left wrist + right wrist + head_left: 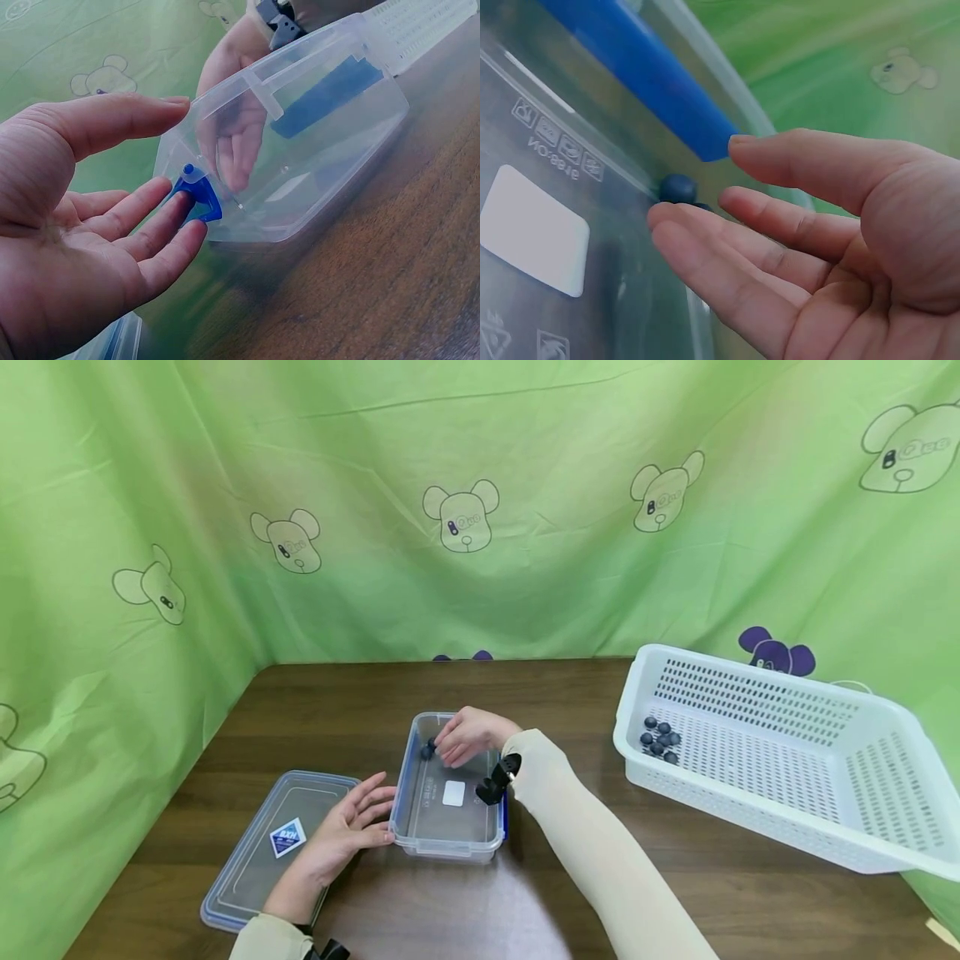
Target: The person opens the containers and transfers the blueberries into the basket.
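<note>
Blueberries (428,750) lie in the far left corner of a clear plastic container (450,847) at the middle of the dark wooden table (675,877). Left of it lies the container's lid (247,868), under the left hand (347,831), whose straight fingers touch the container's blue clip (201,201). The right hand (468,735) reaches inside, fingers relaxed just beside the berries, holding nothing. Well to the right stands a white perforated basket (862,827) with more berries (660,739). Green bear-print cloth (480,510) walls the table.
</note>
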A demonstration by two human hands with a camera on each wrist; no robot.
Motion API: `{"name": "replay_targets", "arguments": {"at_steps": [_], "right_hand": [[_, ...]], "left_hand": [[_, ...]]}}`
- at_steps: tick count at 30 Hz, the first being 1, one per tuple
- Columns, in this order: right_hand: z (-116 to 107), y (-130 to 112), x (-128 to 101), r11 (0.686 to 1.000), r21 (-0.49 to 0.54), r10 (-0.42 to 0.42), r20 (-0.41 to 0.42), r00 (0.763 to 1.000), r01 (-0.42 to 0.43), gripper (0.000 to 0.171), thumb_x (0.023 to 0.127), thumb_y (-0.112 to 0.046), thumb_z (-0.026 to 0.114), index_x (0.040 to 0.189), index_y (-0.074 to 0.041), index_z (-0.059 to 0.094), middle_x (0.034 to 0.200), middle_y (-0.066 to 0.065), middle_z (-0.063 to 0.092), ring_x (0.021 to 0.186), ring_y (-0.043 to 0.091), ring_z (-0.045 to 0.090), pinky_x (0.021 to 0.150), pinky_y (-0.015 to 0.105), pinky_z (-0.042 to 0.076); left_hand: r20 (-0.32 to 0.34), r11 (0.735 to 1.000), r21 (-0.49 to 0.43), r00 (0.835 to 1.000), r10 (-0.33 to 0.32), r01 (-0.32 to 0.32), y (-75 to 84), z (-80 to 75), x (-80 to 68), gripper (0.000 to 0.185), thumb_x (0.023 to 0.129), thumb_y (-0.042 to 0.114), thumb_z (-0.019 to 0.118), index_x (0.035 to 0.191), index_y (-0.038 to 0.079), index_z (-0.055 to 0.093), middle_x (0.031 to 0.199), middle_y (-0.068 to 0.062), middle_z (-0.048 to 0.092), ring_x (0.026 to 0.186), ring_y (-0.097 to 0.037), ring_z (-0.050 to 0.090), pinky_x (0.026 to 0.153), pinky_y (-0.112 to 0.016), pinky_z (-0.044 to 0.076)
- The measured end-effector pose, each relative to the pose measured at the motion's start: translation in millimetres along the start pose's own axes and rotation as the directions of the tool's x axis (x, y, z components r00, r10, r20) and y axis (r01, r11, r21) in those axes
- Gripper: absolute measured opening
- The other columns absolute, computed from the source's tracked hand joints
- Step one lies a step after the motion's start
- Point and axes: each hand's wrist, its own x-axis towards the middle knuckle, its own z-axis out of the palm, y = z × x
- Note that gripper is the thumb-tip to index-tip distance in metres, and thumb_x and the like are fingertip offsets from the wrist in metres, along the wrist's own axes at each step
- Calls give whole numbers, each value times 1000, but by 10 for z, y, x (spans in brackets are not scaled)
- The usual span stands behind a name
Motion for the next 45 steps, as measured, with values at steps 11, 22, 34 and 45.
{"name": "replay_targets", "arguments": {"at_steps": [11, 22, 34, 45], "right_hand": [[185, -11, 189, 1000, 5, 21, -66, 998, -21, 25, 89, 8, 65, 113, 14, 64, 96, 28, 71, 89, 34, 72, 79, 39, 59], [339, 18, 240, 999, -38, 34, -76, 997, -37, 13, 87, 11, 64, 100, 10, 66, 72, 16, 67, 63, 22, 67, 66, 35, 60], [386, 41, 212, 995, -78, 50, -53, 997, -54, 4, 88, 9, 63, 87, 7, 66, 66, 15, 64, 56, 18, 64, 61, 31, 59], [237, -13, 228, 998, 37, 45, -11, 999, -45, 9, 90, 5, 62, 81, 4, 64, 67, 15, 66, 56, 19, 66, 60, 31, 59]], "left_hand": [[-11, 1000, -1, 1000, 2, -2, 5, -10, -8, 95, 82, -9, 73, 153, -12, 10, 143, -28, 40, 117, -10, 57, 95, -28, 49], [3, 1000, -13, 1000, 12, -12, -10, -8, -9, 96, 81, -8, 74, 152, -13, 9, 141, -24, 43, 118, -10, 56, 96, -28, 49], [4, 1000, -11, 1000, 4, -4, -28, -5, 3, 95, 82, -9, 73, 152, -13, 9, 141, -23, 43, 118, -10, 56, 97, -28, 48], [-1, 1000, -14, 1000, 9, -9, -28, -10, 4, 95, 81, -9, 73, 152, -13, 10, 140, -21, 44, 118, -11, 56, 97, -28, 49]]}}
